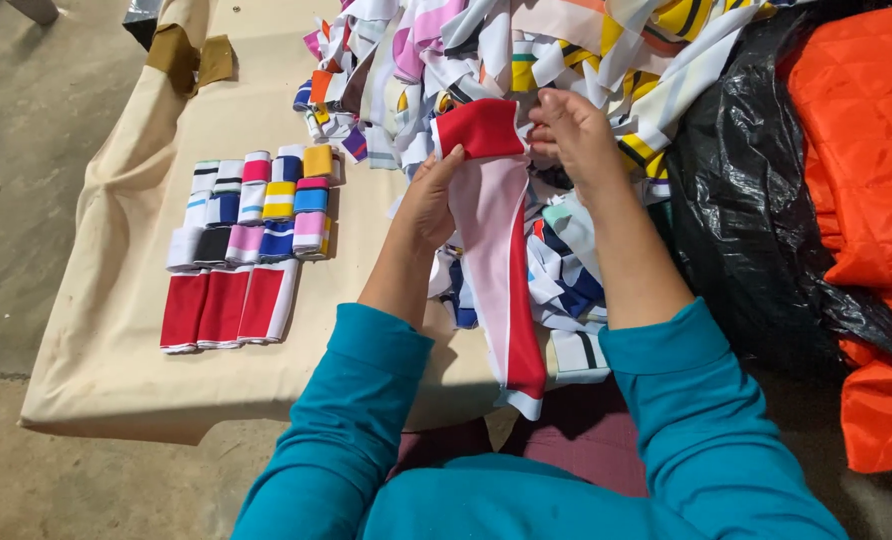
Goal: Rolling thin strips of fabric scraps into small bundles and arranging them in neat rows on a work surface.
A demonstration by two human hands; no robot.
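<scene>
Lying at the left of the frame, a beige cloth-covered table [116, 330] is seen, and on it small folded striped fabric bands [261, 205] are set in neat rows, with three folded red and white bands [228, 308] just below them. Near the middle, the left hand [431, 200] is closed around a long red, pink and white knitted fabric strip [496, 270], which is held at its left edge. The strip is folded over at the top and hangs down to the lap. Its upper right corner is pinched by the fingers of the right hand [571, 135]. Behind the hands, a loose heap of mixed striped strips [526, 50] is spread. At the right, a black plastic sheet [741, 200] and an orange quilted fabric [866, 150] are lying.
</scene>
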